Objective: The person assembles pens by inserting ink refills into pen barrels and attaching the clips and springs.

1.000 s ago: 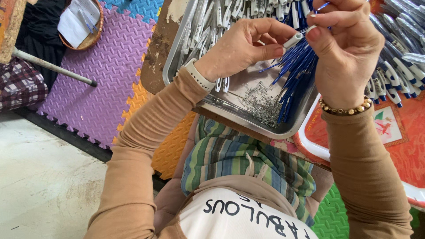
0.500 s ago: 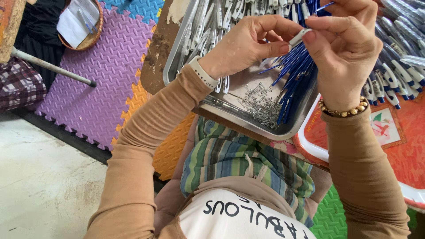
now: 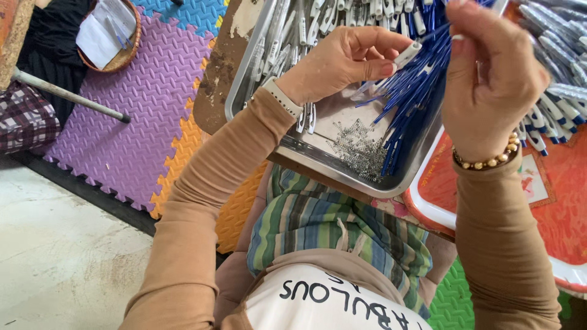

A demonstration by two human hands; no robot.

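The rectangular steel tray point(image 3: 306, 156) holds white pen barrels at 11 o'clock, tiny metal springs point(image 3: 361, 146) in the middle. Left hand point(image 3: 342, 61) pinches a white pen barrel point(image 3: 408, 54); right hand point(image 3: 489, 79) grips a bundle of blue refills point(image 3: 409, 104). Hands sit slightly higher than half a second ago.

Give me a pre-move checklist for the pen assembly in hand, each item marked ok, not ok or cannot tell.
1. Left hand pinches a white pen barrel between thumb and fingers: ok.
2. Right hand grips the bunch of blue refills, their lower ends hanging over the metal tray: ok.
3. A refill lined up with the barrel's opening: cannot tell, the right hand hides the meeting point.
4. Small springs piled on the tray floor within reach: ok.
5. More white barrels stocked at the tray's far end: ok.
6. Red tray of blue and white pens beside the right hand: ok.
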